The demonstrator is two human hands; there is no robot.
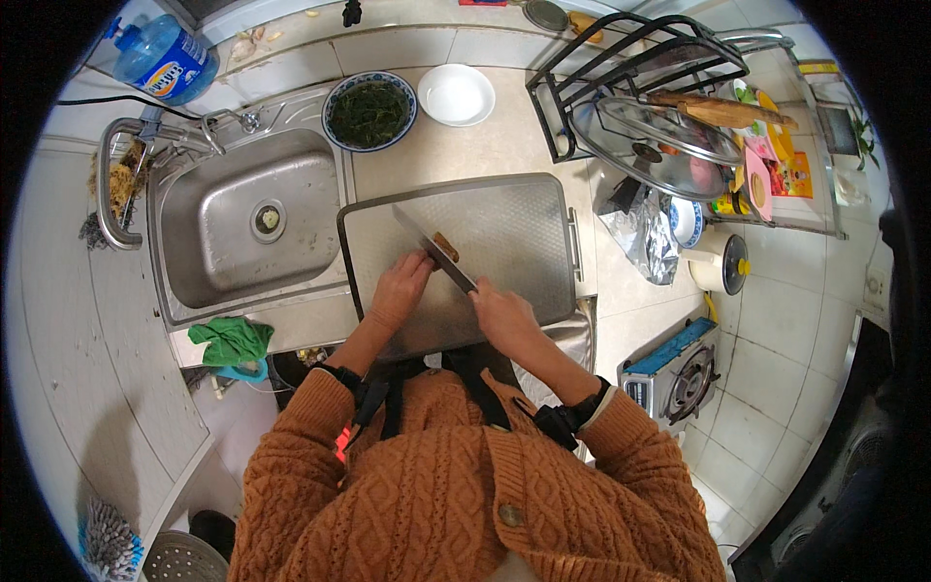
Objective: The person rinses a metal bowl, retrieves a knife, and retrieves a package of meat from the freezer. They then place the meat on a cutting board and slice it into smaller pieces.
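A kitchen knife slants across a metal cutting board with a textured surface and a dark rim. My right hand is closed around its handle. A small brown piece of food shows on the right side of the blade. On the blade's left side, my left hand has its fingertips bunched low on the board and appears to pin the food. The fingers and blade hide that contact.
Left of the board is a stainless steel sink with a curved faucet. Behind stand a patterned bowl of dark greens and a white bowl. A black rack with glass lids and a portable gas stove are at right.
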